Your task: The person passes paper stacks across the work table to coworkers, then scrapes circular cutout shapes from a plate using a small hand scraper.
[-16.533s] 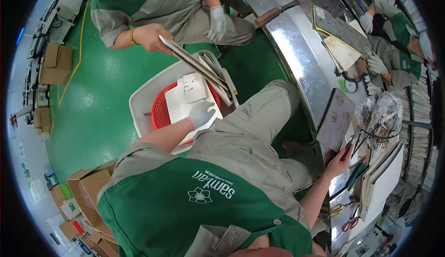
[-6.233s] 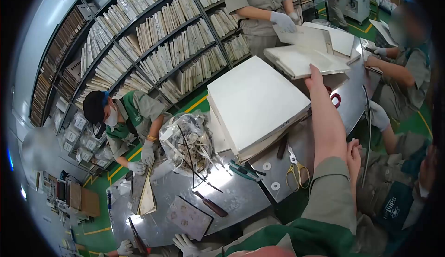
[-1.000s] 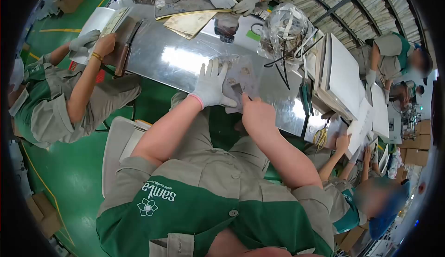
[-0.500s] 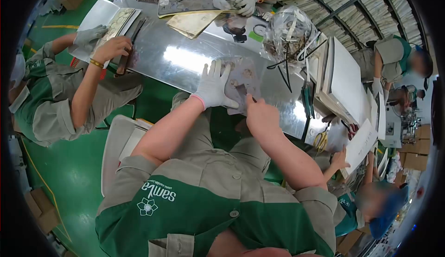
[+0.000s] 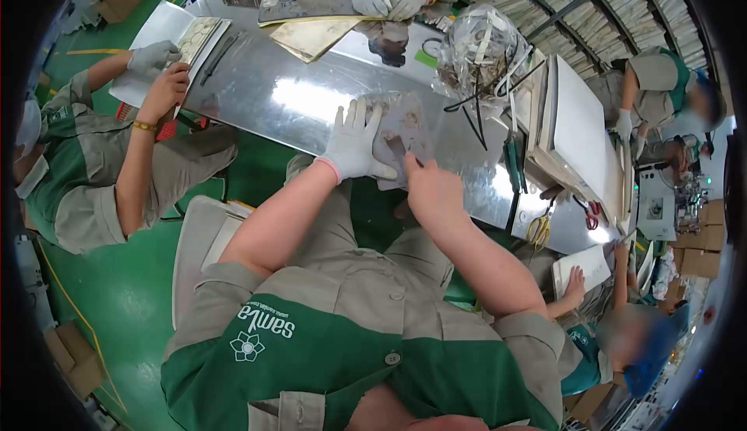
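My gloved left hand (image 5: 350, 145) lies flat with fingers spread on the left side of a thin greyish sheet (image 5: 414, 113) with round marks, pressing it against the metal table. The sheet's near end reaches past the table edge. My bare right hand (image 5: 434, 191) is closed around the dark handle of a flat-bladed scraper (image 5: 396, 148). Its blade lies over the middle of the sheet, just right of my left fingers. Whether the blade touches the surface I cannot tell.
The metal table (image 5: 257, 112) holds a plastic bag of scraps (image 5: 482, 46), stacked boards (image 5: 572, 127), pliers (image 5: 513, 162) and yellow-handled scissors (image 5: 539, 229). Co-workers sit at the left, far side and right. A chair (image 5: 194, 264) stands at my left.
The scraper blade has shifted slightly left on the sheet, while my left hand stays spread. A co-worker at the right has lowered a white board; the left co-worker's bare hand has moved left.
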The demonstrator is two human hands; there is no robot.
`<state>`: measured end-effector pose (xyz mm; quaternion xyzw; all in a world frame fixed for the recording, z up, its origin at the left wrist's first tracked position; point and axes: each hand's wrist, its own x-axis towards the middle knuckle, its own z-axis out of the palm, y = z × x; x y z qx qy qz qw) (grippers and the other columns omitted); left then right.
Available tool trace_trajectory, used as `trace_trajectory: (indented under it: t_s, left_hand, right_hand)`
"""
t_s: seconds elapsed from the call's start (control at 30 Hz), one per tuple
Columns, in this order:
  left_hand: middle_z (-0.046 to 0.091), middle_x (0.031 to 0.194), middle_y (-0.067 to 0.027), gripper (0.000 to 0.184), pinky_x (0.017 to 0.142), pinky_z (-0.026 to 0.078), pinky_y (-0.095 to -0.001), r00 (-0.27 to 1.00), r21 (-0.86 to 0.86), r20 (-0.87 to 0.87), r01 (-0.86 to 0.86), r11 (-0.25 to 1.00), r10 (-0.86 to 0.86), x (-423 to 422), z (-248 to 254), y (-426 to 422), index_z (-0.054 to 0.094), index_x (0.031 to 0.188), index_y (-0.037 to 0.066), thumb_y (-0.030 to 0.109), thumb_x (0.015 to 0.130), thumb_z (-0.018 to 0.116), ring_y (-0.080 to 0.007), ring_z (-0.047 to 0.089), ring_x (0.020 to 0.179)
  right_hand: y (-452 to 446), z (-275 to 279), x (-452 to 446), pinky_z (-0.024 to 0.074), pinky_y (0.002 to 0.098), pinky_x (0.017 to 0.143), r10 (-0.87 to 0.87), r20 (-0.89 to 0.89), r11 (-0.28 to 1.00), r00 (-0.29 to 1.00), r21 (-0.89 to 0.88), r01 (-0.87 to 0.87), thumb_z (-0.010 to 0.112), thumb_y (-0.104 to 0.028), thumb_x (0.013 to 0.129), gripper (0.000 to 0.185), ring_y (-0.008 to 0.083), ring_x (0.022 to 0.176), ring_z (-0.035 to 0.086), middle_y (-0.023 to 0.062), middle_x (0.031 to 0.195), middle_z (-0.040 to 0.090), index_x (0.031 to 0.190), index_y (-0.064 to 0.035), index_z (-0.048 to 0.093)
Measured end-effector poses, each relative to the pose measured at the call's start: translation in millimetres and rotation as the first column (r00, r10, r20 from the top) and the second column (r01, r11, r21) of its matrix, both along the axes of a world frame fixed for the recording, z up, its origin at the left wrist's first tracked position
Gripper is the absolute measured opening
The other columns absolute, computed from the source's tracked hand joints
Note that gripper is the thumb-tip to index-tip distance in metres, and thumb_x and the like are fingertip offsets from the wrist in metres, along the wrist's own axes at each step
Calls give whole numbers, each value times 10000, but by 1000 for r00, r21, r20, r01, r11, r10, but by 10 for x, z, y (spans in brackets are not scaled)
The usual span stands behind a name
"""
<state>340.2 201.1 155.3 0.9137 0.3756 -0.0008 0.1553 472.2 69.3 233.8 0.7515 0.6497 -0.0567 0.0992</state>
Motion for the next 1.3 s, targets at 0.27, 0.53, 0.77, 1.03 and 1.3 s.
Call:
trace_trajectory:
  t_s: [0.27,0.53,0.77,1.03,1.3]
  left_hand:
    - [119,1582,-328,1394,1198,32,-566,1000,4,-10,5,1000,-5,-11,-12,-33,142,1566,18,800,566,717,-458,76,1491]
    - [145,1571,-331,1393,1198,58,-567,1000,27,3,9,1000,-9,-6,17,-49,143,1564,17,792,565,726,-465,103,1484]
    - [147,1571,-329,1402,1198,68,-566,1000,19,9,2,1000,-3,13,11,-51,137,1565,17,791,558,730,-460,106,1484]
    - [131,1577,-329,1382,1197,61,-569,1000,41,3,2,999,-2,-3,0,-31,142,1565,16,795,578,716,-458,98,1488]
    - [151,1570,-329,1390,1195,62,-574,998,37,69,0,999,-3,-18,-45,-34,165,1559,11,782,556,740,-452,99,1487]
  right_hand:
    - [-27,-122,-30,566,413,652,-16,39,1000,999,9,15,878,-310,610,847,339,785,706,162,962,664,1355,-101,533]
    - [-105,-117,-100,565,425,627,4,-38,999,999,50,-2,726,-156,723,629,331,747,701,153,936,655,1319,-68,548]
    - [13,-111,-142,565,439,667,-18,-47,999,999,36,20,747,-159,737,676,341,769,701,169,998,657,1369,-63,526]
    - [-57,-18,-149,559,413,575,-12,-41,991,999,136,18,576,-85,838,376,323,686,698,159,860,655,1206,-26,615]
    - [-30,36,-150,568,432,692,-76,-64,996,995,-55,73,906,-204,552,911,349,825,705,179,984,670,1360,-49,515]
